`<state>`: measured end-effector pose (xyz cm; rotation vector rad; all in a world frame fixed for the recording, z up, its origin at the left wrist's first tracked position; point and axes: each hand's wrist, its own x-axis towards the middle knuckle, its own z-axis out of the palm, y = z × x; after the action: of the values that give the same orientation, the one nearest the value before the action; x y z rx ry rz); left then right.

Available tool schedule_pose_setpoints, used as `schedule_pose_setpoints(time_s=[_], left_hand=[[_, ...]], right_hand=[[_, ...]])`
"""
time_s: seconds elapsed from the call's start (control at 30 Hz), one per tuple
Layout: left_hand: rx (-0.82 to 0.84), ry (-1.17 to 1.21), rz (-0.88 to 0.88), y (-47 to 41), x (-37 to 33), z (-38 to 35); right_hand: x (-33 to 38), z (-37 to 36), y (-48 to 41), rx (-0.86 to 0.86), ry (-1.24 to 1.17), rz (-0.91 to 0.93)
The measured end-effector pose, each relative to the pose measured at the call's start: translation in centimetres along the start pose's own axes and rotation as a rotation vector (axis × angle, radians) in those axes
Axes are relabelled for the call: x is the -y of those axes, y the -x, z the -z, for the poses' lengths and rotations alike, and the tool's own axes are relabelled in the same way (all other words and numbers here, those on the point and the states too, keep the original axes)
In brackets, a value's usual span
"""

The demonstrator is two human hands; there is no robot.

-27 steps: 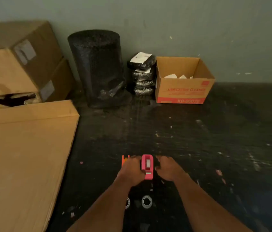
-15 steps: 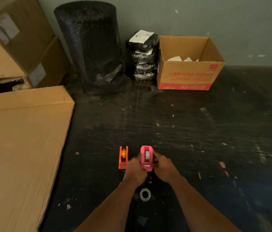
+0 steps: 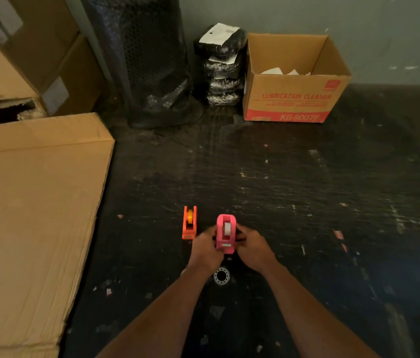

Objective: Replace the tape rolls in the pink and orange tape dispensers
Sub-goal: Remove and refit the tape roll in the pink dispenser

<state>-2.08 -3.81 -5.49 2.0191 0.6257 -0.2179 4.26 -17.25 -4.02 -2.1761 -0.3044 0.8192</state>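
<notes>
The pink tape dispenser is held between both hands above the dark floor, a pale roll showing in its top opening. My left hand grips its left side and my right hand grips its right side. The orange tape dispenser stands on the floor just left of the pink one, with a yellow roll inside. Nothing touches it. A clear tape roll lies flat on the floor under my wrists.
A flat cardboard sheet covers the floor at left, with stacked cardboard boxes behind it. Along the wall stand a black bubble-wrap roll, a stack of black wrapped packets and an open "Lubrication Cleaner" box.
The view has tilted down and closer. The orange dispenser, earlier hidden behind my left hand, now stands exposed. Both hands have closed more tightly around the pink dispenser.
</notes>
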Motion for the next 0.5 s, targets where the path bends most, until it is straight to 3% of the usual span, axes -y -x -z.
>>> schedule_pose_setpoints(time_s=[0.4, 0.5], left_hand=[[-0.033, -0.009, -0.022, 0.3, -0.1, 0.1], [-0.029, -0.015, -0.019, 0.3, -0.3, 0.2]], right_hand=[[0.4, 0.1, -0.9, -0.032, 0.033, 0.0], [0.5, -0.3, -1.5, -0.08, 0.163, 0.042]])
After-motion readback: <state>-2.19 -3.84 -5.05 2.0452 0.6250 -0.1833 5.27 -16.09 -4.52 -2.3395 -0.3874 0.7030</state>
